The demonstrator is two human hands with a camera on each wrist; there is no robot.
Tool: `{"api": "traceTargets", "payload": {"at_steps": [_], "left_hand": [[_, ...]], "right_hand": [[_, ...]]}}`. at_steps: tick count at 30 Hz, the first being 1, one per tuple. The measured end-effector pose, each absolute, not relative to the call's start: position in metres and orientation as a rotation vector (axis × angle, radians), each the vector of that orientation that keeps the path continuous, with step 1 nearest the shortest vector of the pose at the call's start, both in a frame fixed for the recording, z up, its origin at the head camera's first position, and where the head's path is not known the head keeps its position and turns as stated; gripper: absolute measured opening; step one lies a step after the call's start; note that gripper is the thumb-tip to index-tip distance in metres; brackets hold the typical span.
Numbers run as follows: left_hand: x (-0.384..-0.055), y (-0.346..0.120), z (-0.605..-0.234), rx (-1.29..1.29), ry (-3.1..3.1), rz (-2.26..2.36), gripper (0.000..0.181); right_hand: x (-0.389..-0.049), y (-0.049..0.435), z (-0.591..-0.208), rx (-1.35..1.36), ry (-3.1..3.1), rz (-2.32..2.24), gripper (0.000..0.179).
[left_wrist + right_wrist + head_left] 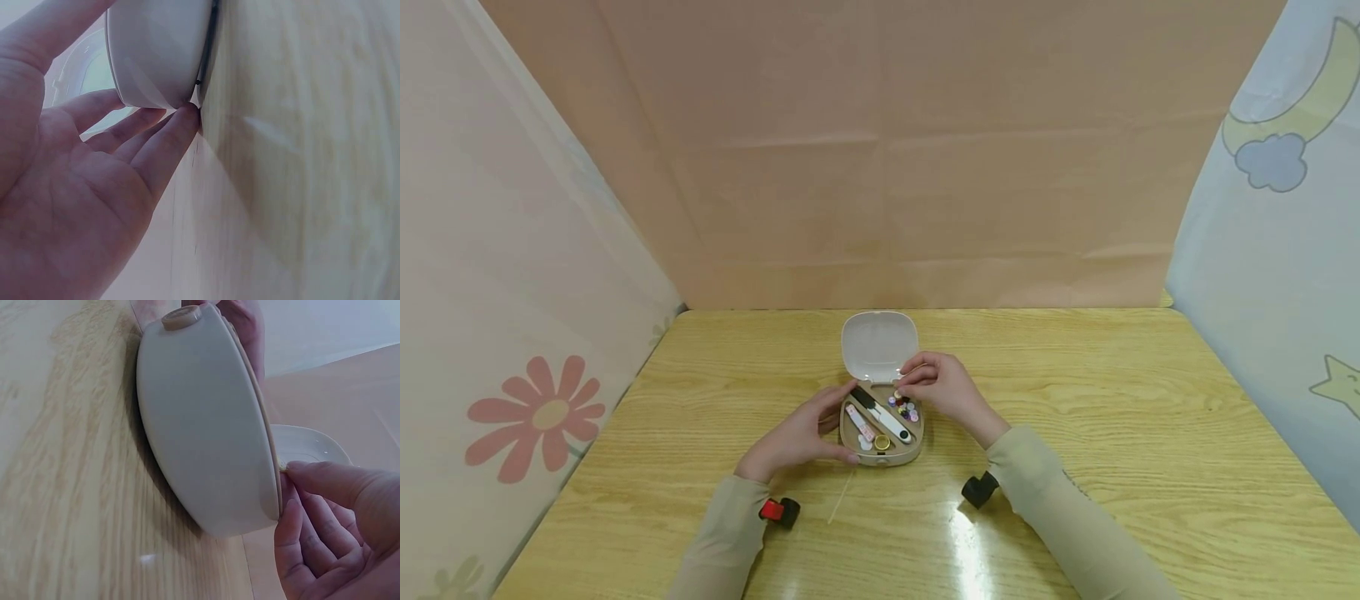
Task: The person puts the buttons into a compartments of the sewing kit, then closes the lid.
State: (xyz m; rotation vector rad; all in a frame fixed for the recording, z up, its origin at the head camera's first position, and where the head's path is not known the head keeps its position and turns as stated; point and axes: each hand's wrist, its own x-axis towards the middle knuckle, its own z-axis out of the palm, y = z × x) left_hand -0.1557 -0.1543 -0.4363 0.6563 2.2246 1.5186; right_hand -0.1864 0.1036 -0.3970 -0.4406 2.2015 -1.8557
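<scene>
A small sewing box (901, 457) stands on the table with its translucent lid (880, 346) raised at the back. My left hand (805, 429) holds its left side, thumb at the front and fingers toward the back; the fingertips (181, 122) touch the wall. My right hand (947, 387) is over the back right compartment, where thumb and finger pinch a tiny yellowish thing (284, 467), its kind unclear. Coloured buttons (910, 412) lie there. A black-and-white slim tool (889, 422) crosses the middle. At left are a pink-and-white strip (860, 423) and a gold ring-shaped piece (882, 442).
A thin pale strand (841, 497) lies on the wooden table (1075, 375) in front of the box. Each wrist carries a black camera, the left one on a red band (771, 510). Hanging cloths enclose the table at the back and both sides.
</scene>
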Motion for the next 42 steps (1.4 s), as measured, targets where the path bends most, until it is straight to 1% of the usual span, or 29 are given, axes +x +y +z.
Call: {"api": "traceTargets", "payload": {"at_steps": [8, 12, 17, 21, 30, 42], "left_hand": [[-0.147, -0.15, -0.413, 0.647, 2.203, 1.522, 0.1], [-0.147, -0.149, -0.411, 0.654, 2.2, 1.527, 0.1], [-0.147, -0.149, -0.411, 0.658, 2.198, 1.526, 0.1], [-0.148, -0.149, -0.413, 0.655, 2.197, 1.522, 0.1], [-0.157, -0.155, -0.439, 0.654, 2.238, 1.505, 0.104], [-0.157, -0.156, -0.439, 0.675, 2.233, 1.505, 0.103]], "right_hand": [[-0.2, 0.108, -0.425, -0.466, 2.222, -1.862, 0.022], [-0.2, 0.111, -0.427, -0.46, 2.23, -1.855, 0.021], [-0.198, 0.117, -0.427, -0.458, 2.105, -1.914, 0.026], [-0.195, 0.124, -0.426, -0.447, 2.024, -1.928, 0.031], [-0.191, 0.137, -0.424, -0.452, 1.972, -1.904, 0.037], [-0.189, 0.158, -0.426, -0.396, 2.025, -1.865, 0.043]]}}
